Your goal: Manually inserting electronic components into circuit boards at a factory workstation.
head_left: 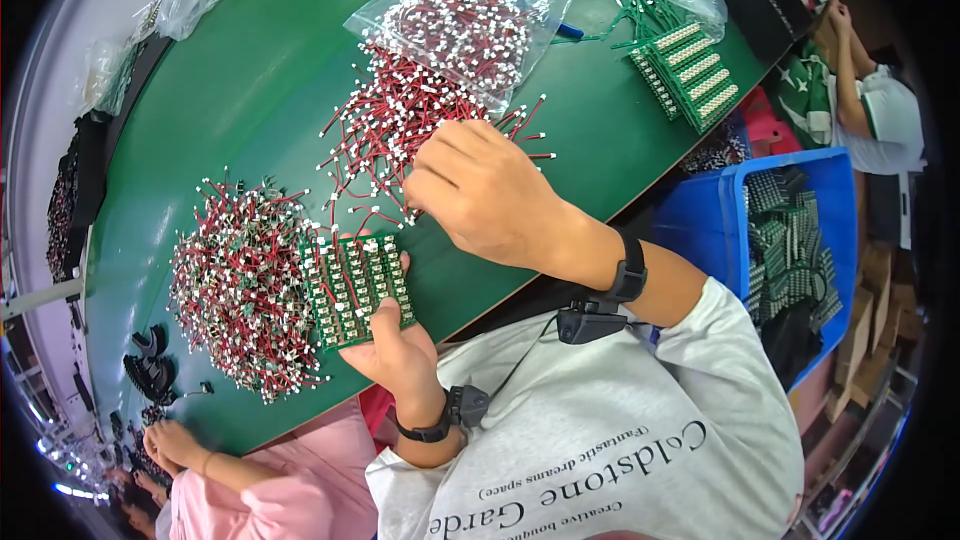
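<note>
My left hand (390, 350) grips a green circuit-board panel (356, 288) by its near edge, thumb on top. Rows of small white connectors cover the panel, and some red wires lie along its left part. Beyond it, my right hand (485, 195) is closed, fingers curled down at the near edge of a loose heap of short red wire leads with white plugs (410, 105). Its fingertips are mostly hidden, so what they pinch cannot be made out. Left of the panel, almost touching it, lies a mound of red leads joined with small boards (245, 290).
A clear plastic bag (465, 25) holds more leads behind the heap. Stacked board panels (690, 75) sit at the far right of the green table (280, 60). A blue bin (740, 230) with panels stands to my right. A co-worker's hand (175, 445) is at lower left.
</note>
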`<state>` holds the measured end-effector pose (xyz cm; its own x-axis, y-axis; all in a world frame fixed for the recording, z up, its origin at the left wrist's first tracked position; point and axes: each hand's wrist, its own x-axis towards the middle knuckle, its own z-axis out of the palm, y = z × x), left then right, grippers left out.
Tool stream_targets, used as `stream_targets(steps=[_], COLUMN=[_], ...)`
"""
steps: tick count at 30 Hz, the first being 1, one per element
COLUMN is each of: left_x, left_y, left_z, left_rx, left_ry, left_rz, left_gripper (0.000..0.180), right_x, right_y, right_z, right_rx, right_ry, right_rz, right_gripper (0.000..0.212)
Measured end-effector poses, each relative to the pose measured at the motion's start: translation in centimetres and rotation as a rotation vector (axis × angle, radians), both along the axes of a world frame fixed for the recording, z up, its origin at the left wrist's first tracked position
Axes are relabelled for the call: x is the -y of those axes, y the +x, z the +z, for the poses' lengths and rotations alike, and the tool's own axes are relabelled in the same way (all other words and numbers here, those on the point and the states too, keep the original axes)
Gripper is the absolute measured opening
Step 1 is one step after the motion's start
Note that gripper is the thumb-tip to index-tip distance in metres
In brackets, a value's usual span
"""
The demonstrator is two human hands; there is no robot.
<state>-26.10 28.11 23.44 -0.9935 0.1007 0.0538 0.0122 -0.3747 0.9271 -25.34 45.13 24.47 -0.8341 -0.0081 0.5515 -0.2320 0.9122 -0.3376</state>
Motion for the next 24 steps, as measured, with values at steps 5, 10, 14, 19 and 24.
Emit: stream_targets(steps=[5,10,14,19,24], left_x=[0.1,0.0,0.4,0.2,0.2], left_y=[0.1,0.0,0.0,0.1,0.2], left_z=[0.0,0.1,-0.1,0.1,0.3], left_rx=[-0.018,-0.01,0.021,0.01,0.021], left_ry=[-0.006,-0.011,0.015,-0.004,0.031], left_rz=[0.013,0.025,-0.023,0.009,-0.013], left_gripper=[0.062,0.062,0.069,0.063,0.062], right_x=[-0.7,-1.2,-1.9,-2.7,-3.1], right_y=[0.1,0.4,0.1,0.0,0.3], right_z=[0.2,0.0,0.3,1.1,1.4], right_rx=[-0.027,0.086,-0.041,-0.108,-0.059], right_ry=[-0.144,-0.026,-0.103,-0.283,-0.365], right_rz=[0.0,-0.039,-0.025,0.024,0.044], right_gripper=[0.012,0.013,0.014,0.013,0.011])
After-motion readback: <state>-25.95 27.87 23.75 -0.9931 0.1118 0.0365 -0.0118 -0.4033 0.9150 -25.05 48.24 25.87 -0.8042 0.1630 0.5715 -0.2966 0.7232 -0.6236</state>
